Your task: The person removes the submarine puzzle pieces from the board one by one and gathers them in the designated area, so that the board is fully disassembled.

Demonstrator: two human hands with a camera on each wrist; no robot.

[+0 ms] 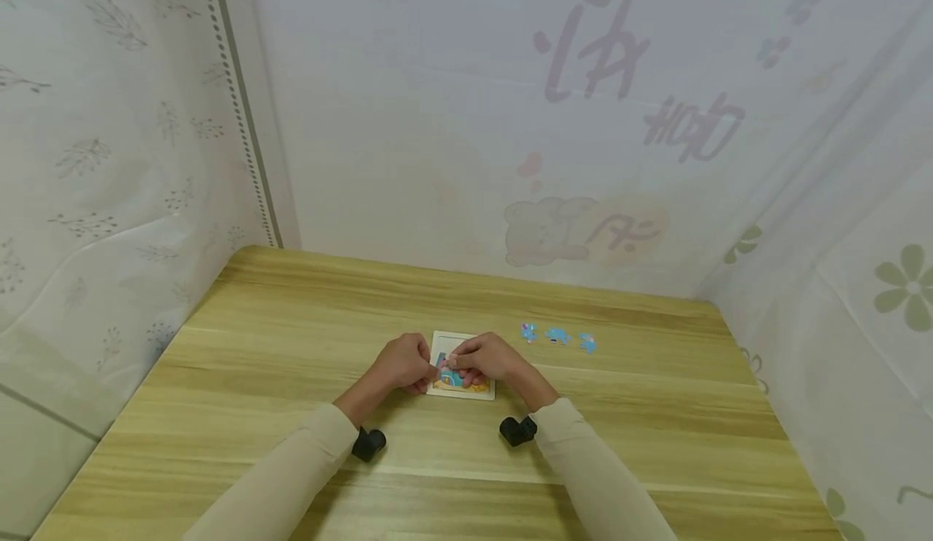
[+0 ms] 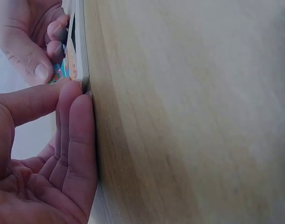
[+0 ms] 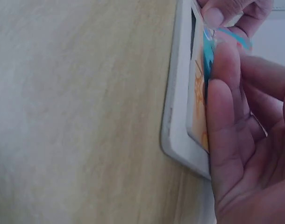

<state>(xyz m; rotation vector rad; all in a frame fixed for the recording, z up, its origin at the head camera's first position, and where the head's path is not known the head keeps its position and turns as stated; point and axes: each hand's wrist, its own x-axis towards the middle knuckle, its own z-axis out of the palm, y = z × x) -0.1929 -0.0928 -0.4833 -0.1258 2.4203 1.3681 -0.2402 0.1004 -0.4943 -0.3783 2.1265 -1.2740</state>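
Observation:
A small picture puzzle board [image 1: 438, 340] with a pale frame lies on the table between my hands. Blue, pink and orange artwork [image 1: 477, 387] shows in its lower part, partly covered by fingers. My left hand [image 1: 405, 363] grips the board's left edge, its thumb over the frame and its fingertips against the side, close to the tabletop in the left wrist view. Over the board, my right hand [image 1: 490, 357] pinches a puzzle piece [image 3: 240, 38] with teal and pink on it, tilted up from the picture. Fingers hide most of that piece.
Three loose blue puzzle pieces, one at the left [image 1: 528, 332], one in the middle [image 1: 558, 336] and one at the right [image 1: 587, 342], lie in a row beyond the board on the wooden table [image 1: 350, 298]. Printed cloth walls [image 1: 408, 160] stand around the table.

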